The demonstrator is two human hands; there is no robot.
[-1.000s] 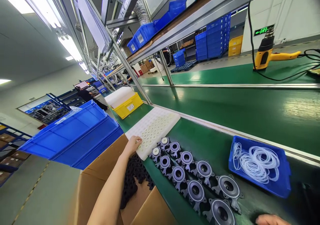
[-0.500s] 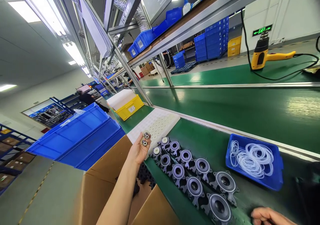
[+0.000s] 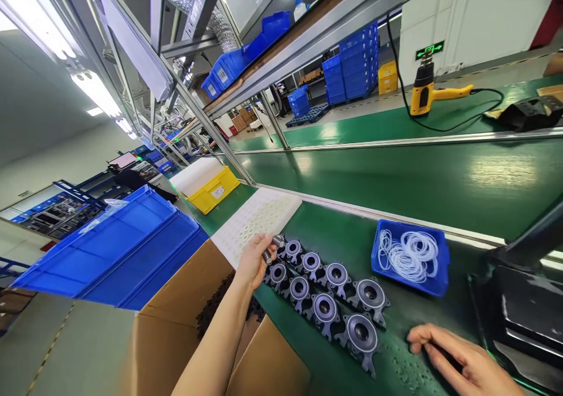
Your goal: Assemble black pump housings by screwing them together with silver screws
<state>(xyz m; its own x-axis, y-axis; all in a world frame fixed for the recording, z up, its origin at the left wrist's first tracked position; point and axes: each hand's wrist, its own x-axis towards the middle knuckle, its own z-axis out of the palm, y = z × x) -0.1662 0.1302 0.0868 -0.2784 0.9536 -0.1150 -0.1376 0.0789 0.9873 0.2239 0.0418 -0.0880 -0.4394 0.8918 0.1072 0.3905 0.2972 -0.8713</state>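
My left hand (image 3: 253, 261) is closed around two small metal cylinders (image 3: 267, 256), over the near edge of a white foam tray (image 3: 233, 220) with pale rings in its pockets. Just right of it, two rows of round speakers (image 3: 324, 307) with black frames and grey rings run across the green bench. That hand hides the far end of the rows. At the lower right, my right hand (image 3: 461, 358) is low over the bench, fingers loosely bent and apart, with nothing visible in them.
A blue bin (image 3: 443, 278) of white tubing rings stands right of the speakers. Below my left arm is a cardboard box (image 3: 171, 320) with black parts. Blue crates (image 3: 127, 243) and a yellow bin (image 3: 215, 192) are leftward. A heat gun (image 3: 424, 94) stands beyond; dark equipment (image 3: 519, 314) is rightward.
My left hand left the foam tray, turned up showing two metal cylinders, then turned over towards the speakers' far end. My right hand came further into view. The camera turned right.
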